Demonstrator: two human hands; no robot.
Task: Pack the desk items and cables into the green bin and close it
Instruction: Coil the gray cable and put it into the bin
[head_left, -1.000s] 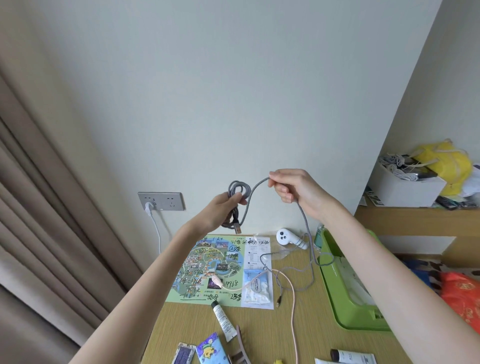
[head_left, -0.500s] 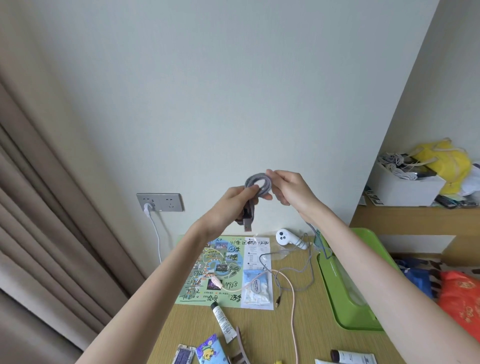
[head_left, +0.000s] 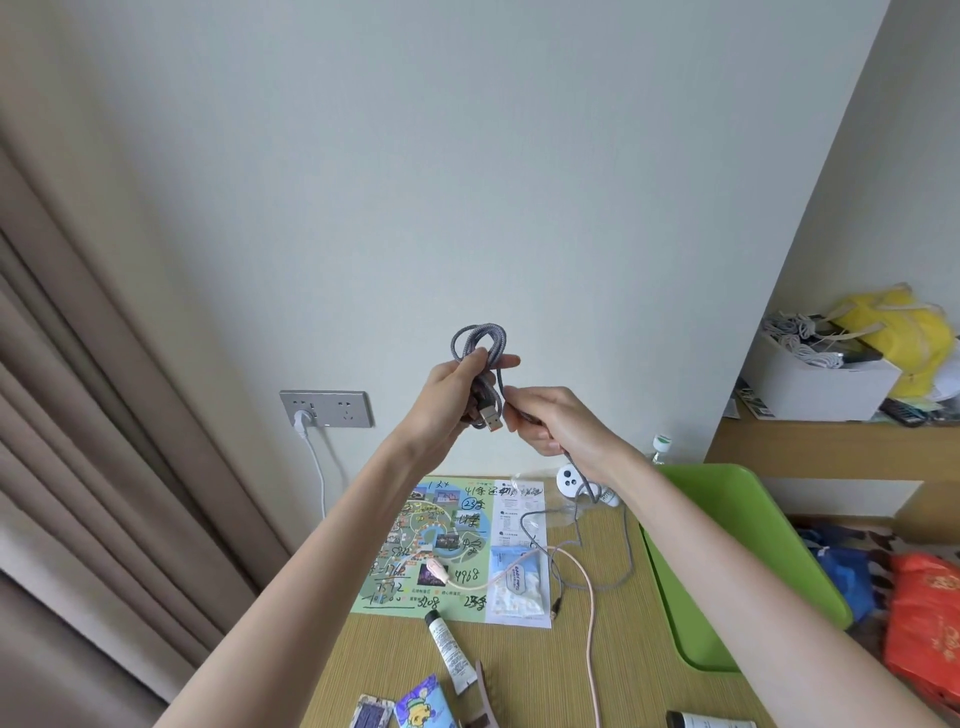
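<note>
While both hands hang raised in front of the wall, above the desk's (head_left: 613, 654) back edge, the grey braided cable (head_left: 478, 340) is between them. Left hand (head_left: 452, 397): fingers curled round a bundle of several loops, one finger sticking out straight to the right; the top of the coil stands above the fist. USB plug (head_left: 491, 418) pokes out below the fist, orange at its tip. Right hand (head_left: 558, 426): just beside the left, fingertips pinching the loose run of the same cable where it leaves the coil. The rest of that cable drops under the right wrist and lies in slack curves on the desk towards the back edge.

Green bin (head_left: 727, 540): at the desk's right edge, partly behind the right forearm; open or closed, cannot tell from here.

On the desk: an illustrated map leaflet (head_left: 431, 540) near the back edge with handwriting across it; a small sachet (head_left: 519, 584) on its right part; a pink cable (head_left: 589, 618) running from the leaflet to the front edge; a white tube (head_left: 451, 649) with a black cap below the leaflet; a white handheld device (head_left: 569, 480) at the back edge.

Wall socket (head_left: 327, 409) to the left, a white plug (head_left: 301, 418) in it. Beige curtain (head_left: 78, 467) far left. Shelf at right carries a white box (head_left: 815, 387) of cords and a yellow bag (head_left: 906, 332).
</note>
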